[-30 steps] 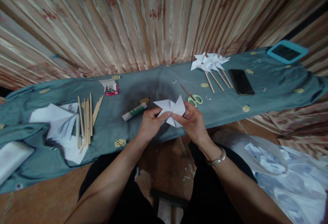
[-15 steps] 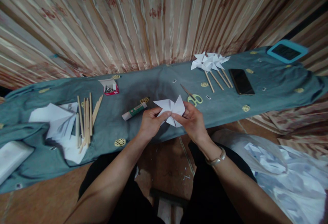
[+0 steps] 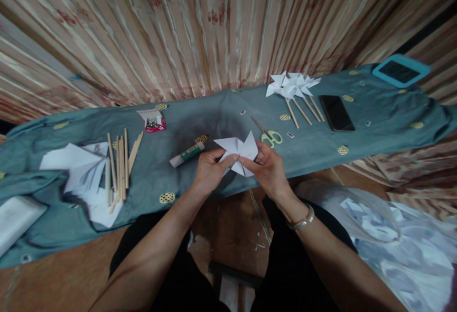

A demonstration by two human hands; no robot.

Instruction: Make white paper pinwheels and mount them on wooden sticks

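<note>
A white paper pinwheel [image 3: 243,149] is held over the near edge of the cloth-covered table, its pointed blades fanned outward. My left hand [image 3: 210,168] grips it from the left, thumb pressed near its centre. From the right, my right hand [image 3: 268,168] pinches it too, its thumb meeting the other at the middle; the fingers behind the paper are hidden. Just left of my hands lies a green and white glue stick [image 3: 187,154]. Beyond my right hand rest scissors [image 3: 271,138] with light green handles.
Finished pinwheels on sticks [image 3: 293,85] lie at the back right beside a phone [image 3: 336,113] and a blue-framed device [image 3: 400,70]. Left are a red box of pins [image 3: 154,124], wooden sticks [image 3: 122,169] and paper sheets [image 3: 76,162]. A plastic bag of paper [image 3: 403,245] stands lower right.
</note>
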